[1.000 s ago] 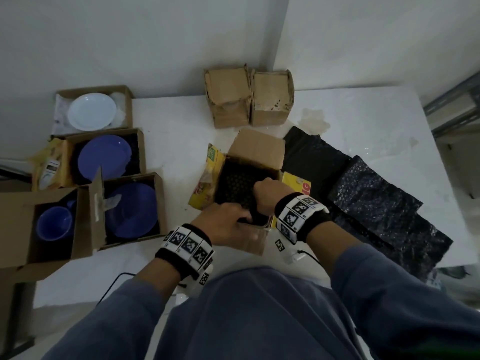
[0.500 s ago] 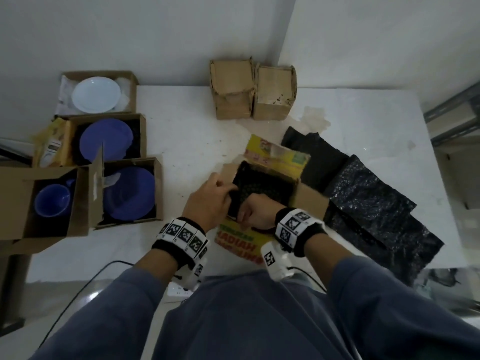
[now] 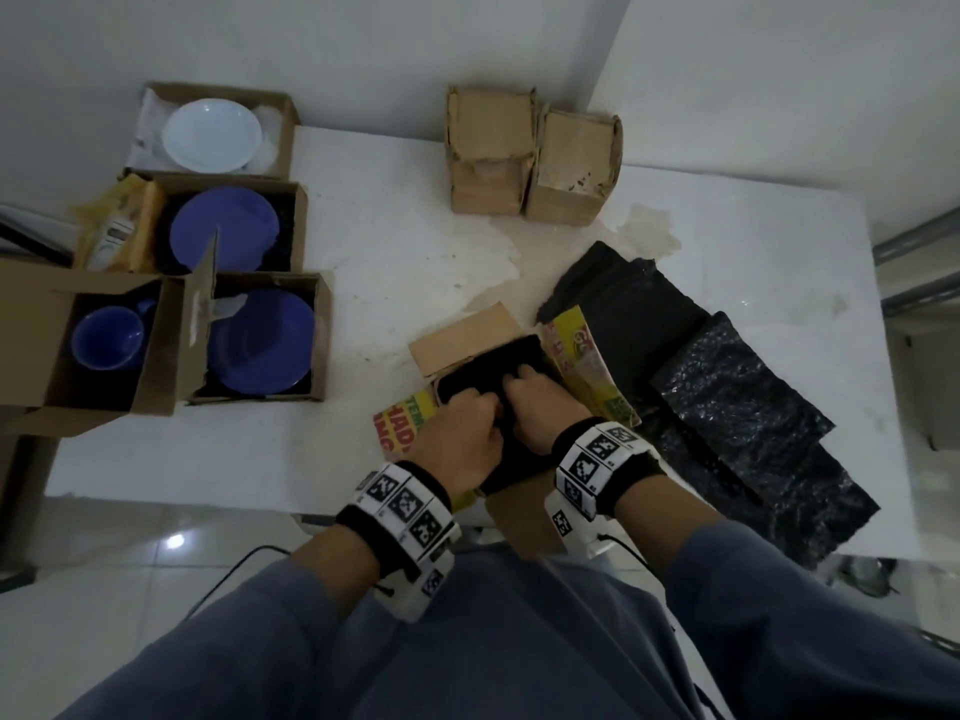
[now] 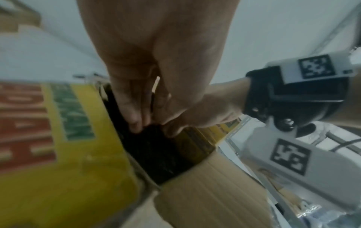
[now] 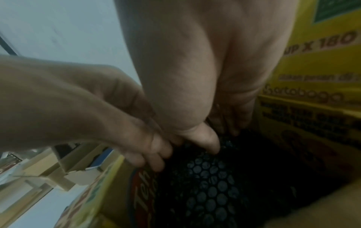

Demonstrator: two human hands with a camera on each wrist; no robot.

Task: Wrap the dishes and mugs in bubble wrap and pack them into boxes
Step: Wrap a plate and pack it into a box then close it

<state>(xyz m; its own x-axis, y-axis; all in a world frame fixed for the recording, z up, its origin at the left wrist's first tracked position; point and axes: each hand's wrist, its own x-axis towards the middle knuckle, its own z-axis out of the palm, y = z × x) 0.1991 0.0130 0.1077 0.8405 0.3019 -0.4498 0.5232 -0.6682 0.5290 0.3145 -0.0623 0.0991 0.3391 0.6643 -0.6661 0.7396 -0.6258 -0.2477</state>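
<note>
An open cardboard box with yellow printed flaps stands at the near middle of the white table. Inside it is a bundle wrapped in black bubble wrap; what the wrap covers is hidden. Both hands reach into the box side by side. My left hand points its fingers straight down onto the wrap beside the yellow flap. My right hand presses its thumb and fingertips on the bubbled surface next to the box's yellow wall.
At the left stand open boxes holding a white plate, two blue plates and a blue mug. Two closed cardboard boxes stand at the back. Black bubble wrap sheets lie to the right.
The box has been turned on the table, so its brown and yellow flaps face other ways. Both hands stayed in it, working the black wrap down.
</note>
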